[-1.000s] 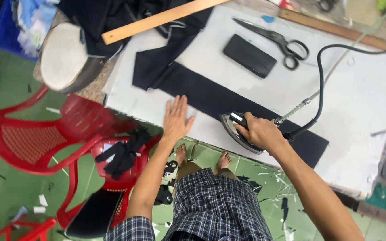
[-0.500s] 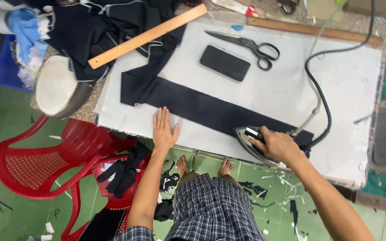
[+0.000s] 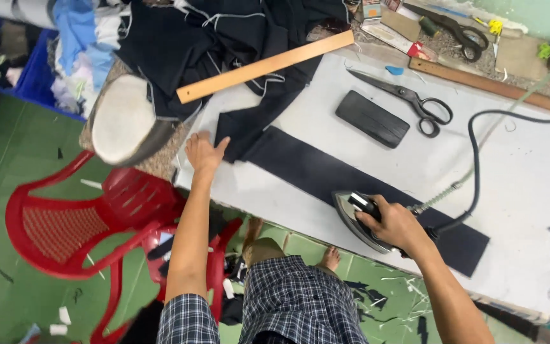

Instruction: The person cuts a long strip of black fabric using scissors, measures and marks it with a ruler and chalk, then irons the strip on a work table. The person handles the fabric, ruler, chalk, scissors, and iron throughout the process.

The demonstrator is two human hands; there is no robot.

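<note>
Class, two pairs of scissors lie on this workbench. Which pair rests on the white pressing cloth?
The black-handled scissors beside the dark flat pad lie on the white cloth. The other pair sits farther back on the speckled bench top, off the cloth.

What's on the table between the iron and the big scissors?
In the head view, the dark cloth strip and a black oblong pad lie between the iron and scissors.

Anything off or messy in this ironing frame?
Mostly the floor: white fabric scraps litter the green floor below the table edge. The wooden ruler lies askew across heaped dark cloth. The right hand grips the iron; the left hand rests flat at the strip's end.
</note>
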